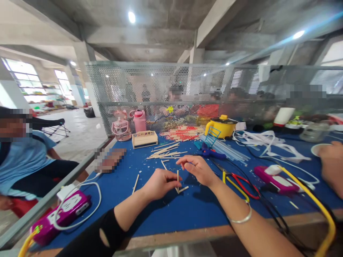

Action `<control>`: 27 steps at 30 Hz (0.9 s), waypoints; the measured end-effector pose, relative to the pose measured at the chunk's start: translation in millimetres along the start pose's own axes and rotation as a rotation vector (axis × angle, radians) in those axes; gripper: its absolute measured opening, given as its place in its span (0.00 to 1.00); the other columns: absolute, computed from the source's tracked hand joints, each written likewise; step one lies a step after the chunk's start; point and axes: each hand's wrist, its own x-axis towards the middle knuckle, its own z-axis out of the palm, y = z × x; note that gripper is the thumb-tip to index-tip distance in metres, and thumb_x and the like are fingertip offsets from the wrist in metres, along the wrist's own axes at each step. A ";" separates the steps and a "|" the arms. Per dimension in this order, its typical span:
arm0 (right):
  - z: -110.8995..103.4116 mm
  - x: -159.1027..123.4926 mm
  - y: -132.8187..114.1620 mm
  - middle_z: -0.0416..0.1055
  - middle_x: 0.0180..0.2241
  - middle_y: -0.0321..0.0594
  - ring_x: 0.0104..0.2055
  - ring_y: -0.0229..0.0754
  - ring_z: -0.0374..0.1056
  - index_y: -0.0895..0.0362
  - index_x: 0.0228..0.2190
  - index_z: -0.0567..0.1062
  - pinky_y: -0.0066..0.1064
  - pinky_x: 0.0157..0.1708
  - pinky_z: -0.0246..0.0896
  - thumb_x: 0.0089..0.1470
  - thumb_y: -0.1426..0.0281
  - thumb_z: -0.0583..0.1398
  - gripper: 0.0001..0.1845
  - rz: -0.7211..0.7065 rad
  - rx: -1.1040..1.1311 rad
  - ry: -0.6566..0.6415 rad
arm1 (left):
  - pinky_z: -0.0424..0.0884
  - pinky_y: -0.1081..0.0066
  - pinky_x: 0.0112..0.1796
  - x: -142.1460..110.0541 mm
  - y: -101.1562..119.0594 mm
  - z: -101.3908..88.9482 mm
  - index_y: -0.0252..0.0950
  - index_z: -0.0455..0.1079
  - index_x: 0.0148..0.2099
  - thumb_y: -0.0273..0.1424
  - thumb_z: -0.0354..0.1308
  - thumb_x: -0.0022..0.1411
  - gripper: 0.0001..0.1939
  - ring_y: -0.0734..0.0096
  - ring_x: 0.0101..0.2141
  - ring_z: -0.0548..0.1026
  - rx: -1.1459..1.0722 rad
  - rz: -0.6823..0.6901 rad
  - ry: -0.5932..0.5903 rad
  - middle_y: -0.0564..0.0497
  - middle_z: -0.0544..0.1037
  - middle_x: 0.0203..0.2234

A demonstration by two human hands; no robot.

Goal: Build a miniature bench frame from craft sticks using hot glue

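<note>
My left hand [160, 182] pinches a thin wooden stick [178, 175] that stands upright on the blue tabletop [158, 217]. At its foot lies a short stick [184, 189], forming a corner with it. My right hand [197, 169] hovers just to the right, fingers loosely bent and apart, with nothing visible in them. Beyond my hands is a pile of bare wooden sticks [164, 151], and a single stick [135, 184] lies to the left. Past my right hand rests a dark blue glue gun [214, 152]. Nearer are a yellow-handled tool [235, 186] and a red-handled tool [245, 185].
Along the back stand a small wooden tray [144, 140], a pink bottle [139, 122], red-tipped sticks [183, 133] and a yellow pot [221, 128]. Magenta power strips [63, 216] with cables lie at both sides. A person [34, 160] sits at left; another person's hand [332, 164] is at right.
</note>
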 end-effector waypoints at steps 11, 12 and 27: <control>19.4 -14.1 4.6 0.69 0.23 0.35 0.26 0.35 0.62 0.60 0.34 0.77 0.29 0.30 0.59 0.47 0.64 0.62 0.14 0.136 0.037 0.017 | 0.60 0.78 0.27 0.7 -6.1 -2.6 0.30 0.76 0.33 0.38 0.58 0.54 0.15 0.78 0.23 0.65 0.011 0.024 0.009 0.55 0.73 0.20; 20.1 -13.7 6.0 0.68 0.23 0.34 0.26 0.35 0.61 0.60 0.34 0.76 0.28 0.29 0.58 0.46 0.64 0.63 0.14 0.147 0.036 0.020 | 0.60 0.78 0.27 1.2 -6.8 -2.3 0.30 0.76 0.33 0.39 0.58 0.54 0.15 0.78 0.23 0.65 0.012 0.018 0.011 0.55 0.73 0.20; 16.0 -14.1 2.8 0.70 0.21 0.36 0.23 0.33 0.60 0.61 0.24 0.76 0.25 0.25 0.56 0.47 0.65 0.61 0.10 0.183 -0.134 -0.044 | 0.67 0.73 0.37 2.3 -20.2 -20.0 0.34 0.77 0.39 0.36 0.61 0.53 0.13 0.69 0.33 0.75 0.084 0.039 -0.042 0.49 0.80 0.32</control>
